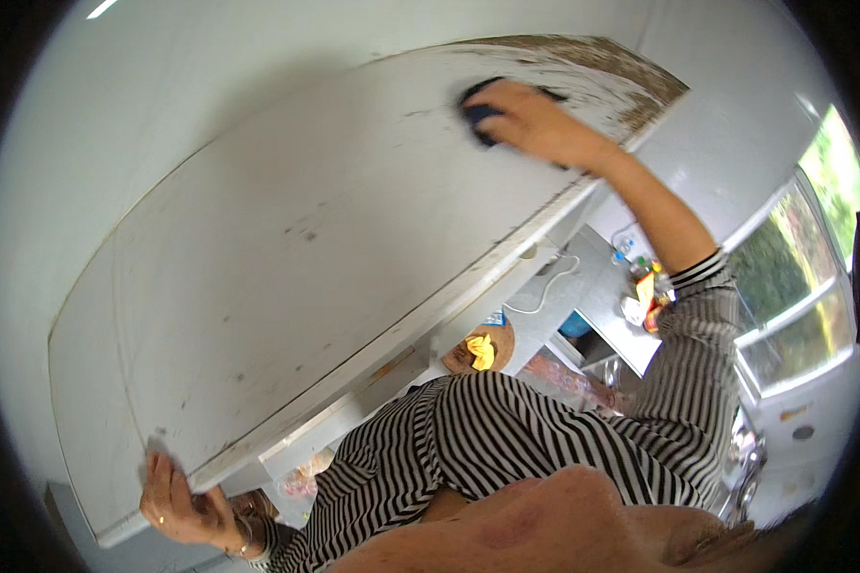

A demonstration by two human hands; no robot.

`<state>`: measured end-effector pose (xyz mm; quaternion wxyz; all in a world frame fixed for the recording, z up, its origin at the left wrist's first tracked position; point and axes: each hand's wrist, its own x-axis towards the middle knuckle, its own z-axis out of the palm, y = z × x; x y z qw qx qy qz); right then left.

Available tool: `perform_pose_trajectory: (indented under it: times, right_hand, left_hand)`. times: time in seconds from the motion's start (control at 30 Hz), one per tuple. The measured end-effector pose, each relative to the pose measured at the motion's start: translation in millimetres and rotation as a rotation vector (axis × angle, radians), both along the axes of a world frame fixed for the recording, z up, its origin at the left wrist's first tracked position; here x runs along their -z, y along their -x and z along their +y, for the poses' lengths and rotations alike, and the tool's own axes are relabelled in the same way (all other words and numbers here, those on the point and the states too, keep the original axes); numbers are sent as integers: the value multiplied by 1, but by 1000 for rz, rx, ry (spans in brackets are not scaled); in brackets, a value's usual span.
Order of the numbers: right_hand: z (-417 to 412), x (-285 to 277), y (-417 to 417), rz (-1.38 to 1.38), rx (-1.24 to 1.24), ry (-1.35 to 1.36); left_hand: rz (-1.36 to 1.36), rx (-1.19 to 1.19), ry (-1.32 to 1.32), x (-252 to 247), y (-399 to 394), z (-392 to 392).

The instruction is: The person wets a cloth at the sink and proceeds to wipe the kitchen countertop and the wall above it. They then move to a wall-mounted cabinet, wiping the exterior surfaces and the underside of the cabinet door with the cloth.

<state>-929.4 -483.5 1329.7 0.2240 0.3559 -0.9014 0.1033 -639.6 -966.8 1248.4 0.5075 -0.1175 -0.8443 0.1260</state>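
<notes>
A long white cabinet top point(272, 286) stretches across the view, with small dark specks along its middle. My right hand point(537, 125) presses a dark, bunched cloth point(484, 118) onto it towards the upper right; both are blurred. Beyond the cloth, thick brown grime point(645, 75) covers the far corner, with dark streaks and smears between the two. At the lower left, my left hand point(183, 505) holds the front edge of the top, its fingers resting on the surface and the thumb at the front.
Below to the right, a yellow cloth point(481, 351) lies on a round brown board point(505, 333). A white cord point(548, 294) curves over the grey counter. Bottles and packets point(645, 294) stand near the window point(792, 286). White walls border the cabinet top.
</notes>
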Motion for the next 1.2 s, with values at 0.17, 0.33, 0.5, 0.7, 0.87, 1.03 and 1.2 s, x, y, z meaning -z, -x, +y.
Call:
perform_pose_trajectory:
  times: [0.17, 0.33, 0.5, 0.7, 0.87, 1.03, 1.2]
  right_hand:
    - [-16, -11, -31, 34, -232, -43]
    - [79, -1, -16, -69, -34, 31]
    - [170, -14, -15, -29, 362, -50]
    - [262, -27, 27, 99, 735, -164]
    - [258, -33, 17, 187, 792, -229]
    - [254, -26, -17, 312, 711, -198]
    - [240, -21, -35, 399, 687, -236]
  left_hand:
    - [-123, 67, 143, -16, 21, 10]
    - [-208, 120, 200, -22, 42, 40]
    - [-45, 460, 90, 0, 77, 38]
    - [-105, 161, -182, 20, 42, 22]
    - [-70, 147, -230, 19, 15, 8]
    - [15, 148, -282, 40, -2, -32]
    - [21, 33, -293, 40, -14, -50]
